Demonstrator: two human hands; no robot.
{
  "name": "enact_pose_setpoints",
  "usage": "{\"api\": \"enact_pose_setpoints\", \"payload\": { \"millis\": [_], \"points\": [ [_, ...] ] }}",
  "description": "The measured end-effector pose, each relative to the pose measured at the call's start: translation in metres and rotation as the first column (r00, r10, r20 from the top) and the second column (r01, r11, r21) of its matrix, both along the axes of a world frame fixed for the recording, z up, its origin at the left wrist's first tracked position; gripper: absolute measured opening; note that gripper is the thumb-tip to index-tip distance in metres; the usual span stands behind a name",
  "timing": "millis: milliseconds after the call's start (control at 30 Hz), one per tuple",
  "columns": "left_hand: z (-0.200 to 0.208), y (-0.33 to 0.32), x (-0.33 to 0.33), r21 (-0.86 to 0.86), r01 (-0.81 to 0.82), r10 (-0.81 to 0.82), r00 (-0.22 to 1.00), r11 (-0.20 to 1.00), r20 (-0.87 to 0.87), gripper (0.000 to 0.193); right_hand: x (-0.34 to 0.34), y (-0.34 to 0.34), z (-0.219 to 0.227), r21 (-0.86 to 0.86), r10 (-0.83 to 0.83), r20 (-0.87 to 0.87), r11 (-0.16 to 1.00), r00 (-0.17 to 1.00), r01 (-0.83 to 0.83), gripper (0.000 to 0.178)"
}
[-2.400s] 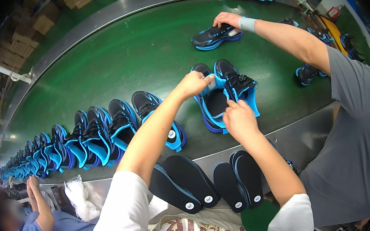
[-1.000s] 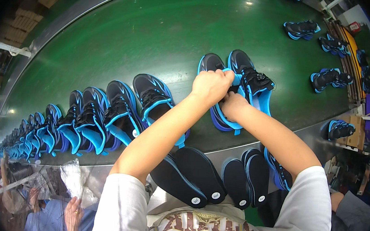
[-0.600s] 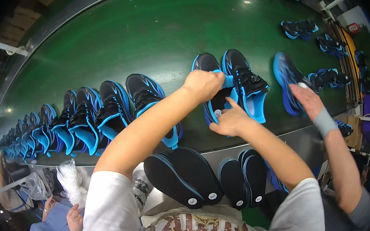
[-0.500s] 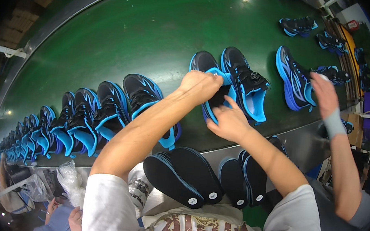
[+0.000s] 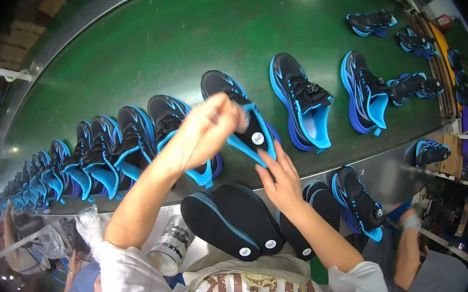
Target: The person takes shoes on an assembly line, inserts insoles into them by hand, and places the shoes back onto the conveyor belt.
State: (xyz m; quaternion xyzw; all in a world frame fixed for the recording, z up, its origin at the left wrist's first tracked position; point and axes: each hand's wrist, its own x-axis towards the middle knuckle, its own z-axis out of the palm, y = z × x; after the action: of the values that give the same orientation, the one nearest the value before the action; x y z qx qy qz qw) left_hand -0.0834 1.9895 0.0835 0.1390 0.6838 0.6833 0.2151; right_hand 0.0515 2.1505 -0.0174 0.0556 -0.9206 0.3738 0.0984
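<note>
In front of me on the green belt lies a black and blue sneaker, a black insole with a round white sticker showing in its opening. My left hand is curled over its tongue area; motion smears the fingers, so I cannot tell whether they grip anything. By the heel collar, my right hand is open, fingers stretched out, fingertips at the collar edge. Another sneaker, with a dial on its tongue, stands just to the right. Stacked black insoles lie on the ledge below my hands.
A long row of matching sneakers lines the belt to the left. More stand at right, including one sneaker on the near ledge. A white tub sits beside the insoles. A co-worker's arm shows at lower right.
The worked sneaker has shifted left, apart from its neighbour. My left hand moved left and down. The co-worker's hand withdrew from the belt, and a sneaker now shows on the near ledge.
</note>
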Motion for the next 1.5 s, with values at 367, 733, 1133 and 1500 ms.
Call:
{"api": "enact_pose_setpoints", "payload": {
  "millis": [367, 733, 1133, 1500],
  "points": [
    [0.005, 0.06, -0.036, -0.174, 0.045, -0.038, 0.998, 0.984, 0.047, 0.016, 0.142, -0.016, 0.005, 0.309, 0.07, 0.364, 0.932, 0.929, -0.191, 0.061],
    [-0.073, 0.123, 0.009, -0.683, -0.216, -0.41, 0.662, 0.698, -0.627, 0.062, 0.136, 0.024, 0.041, 0.512, 0.321, 0.178, 0.777, 0.93, -0.366, 0.039],
    [-0.055, 0.147, -0.053, -0.619, -0.01, -0.283, 0.883, 0.785, -0.374, 0.034, -0.021, 0.164, 0.149, -0.346, 0.04, 0.749, 0.875, 0.662, 0.339, 0.021],
    [-0.064, 0.132, -0.067, -0.544, 0.101, -0.231, 0.957, 0.833, -0.177, 0.043, -0.089, 0.099, 0.019, 0.508, -0.054, 0.33, 0.852, 0.942, -0.129, 0.021]
  ]
}}
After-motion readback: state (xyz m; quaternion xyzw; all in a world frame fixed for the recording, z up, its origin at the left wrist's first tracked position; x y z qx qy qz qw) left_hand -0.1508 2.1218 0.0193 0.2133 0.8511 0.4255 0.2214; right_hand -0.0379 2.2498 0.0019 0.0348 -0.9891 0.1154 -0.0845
